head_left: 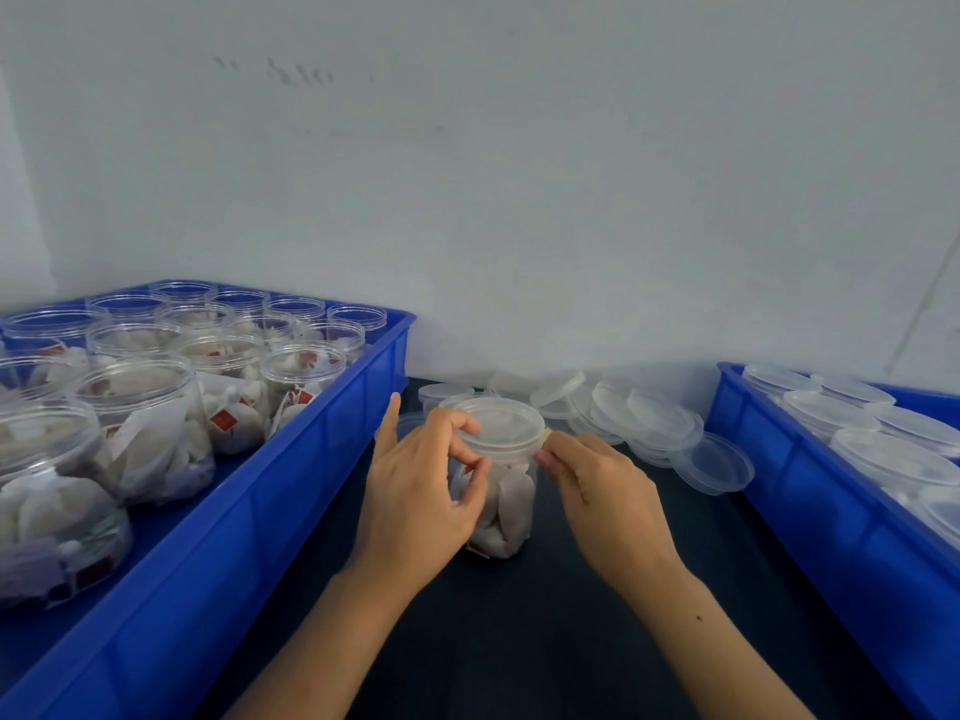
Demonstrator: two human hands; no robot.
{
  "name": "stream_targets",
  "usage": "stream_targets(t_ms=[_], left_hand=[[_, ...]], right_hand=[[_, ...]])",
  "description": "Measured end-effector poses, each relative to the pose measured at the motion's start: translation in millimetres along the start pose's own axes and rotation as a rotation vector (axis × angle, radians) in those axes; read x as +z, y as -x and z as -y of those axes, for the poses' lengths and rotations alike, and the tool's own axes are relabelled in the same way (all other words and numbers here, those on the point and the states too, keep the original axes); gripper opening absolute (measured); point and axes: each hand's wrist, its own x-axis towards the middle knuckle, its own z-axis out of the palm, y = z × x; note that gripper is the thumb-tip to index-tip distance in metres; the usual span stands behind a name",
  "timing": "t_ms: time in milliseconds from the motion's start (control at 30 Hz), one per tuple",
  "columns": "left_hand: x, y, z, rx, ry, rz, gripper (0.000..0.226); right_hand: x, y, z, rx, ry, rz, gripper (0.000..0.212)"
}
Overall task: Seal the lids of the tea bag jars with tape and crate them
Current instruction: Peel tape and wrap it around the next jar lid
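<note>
A clear plastic jar (503,491) stood upright on the dark table (571,615), in the gap between two blue crates; it held white tea bags, and a translucent lid (500,426) sat on its mouth. The left hand (421,485) was at the jar's left side, its curled fingers and thumb closed in a grip on the lid's rim, the forefinger pointing up and away; the right hand (597,491) pinched something small and pale at the rim's right edge, too blurred to name. The left crate (249,537) carried many clear jars (150,418) without lids, the near ones filled with white tea bags bearing small red tags (224,421), whose print could not be read; the far ones looked empty. The right crate (810,511) held jars with lids on (893,454). A loose heap of spare lids (649,418) lay on the table just beyond the jar, against the pale wall (519,174).
</note>
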Motion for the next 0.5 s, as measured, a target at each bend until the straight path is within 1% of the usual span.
stream_targets(t_ms=[200,267,333,400,467,500], left_hand=[[-1.0,-3.6,7.2,0.012,0.02,-0.022,0.026],[-1.6,-5.5,10.6,-0.005,0.055,-0.041,0.03],[-2.4,-5.8,12.0,-0.05,0.134,-0.025,0.039],[-0.6,-3.8,12.0,-0.149,0.248,-0.015,0.051],[4.1,-1.7,12.2,-0.321,0.405,0.0,0.062],[6.6,-1.0,12.4,-0.428,0.498,0.036,0.067]], right_hand=[[-0.8,-1.0,1.6,-0.003,-0.006,0.007,0.029],[-1.0,-0.4,1.2,-0.003,-0.012,0.012,0.029],[-0.9,0.2,0.8,0.002,-0.028,0.017,0.029],[-0.5,0.2,0.7,0.006,-0.036,0.018,0.029],[0.5,-0.2,1.0,0.01,-0.031,0.015,0.029],[0.9,-0.2,1.3,0.01,-0.029,0.011,0.029]])
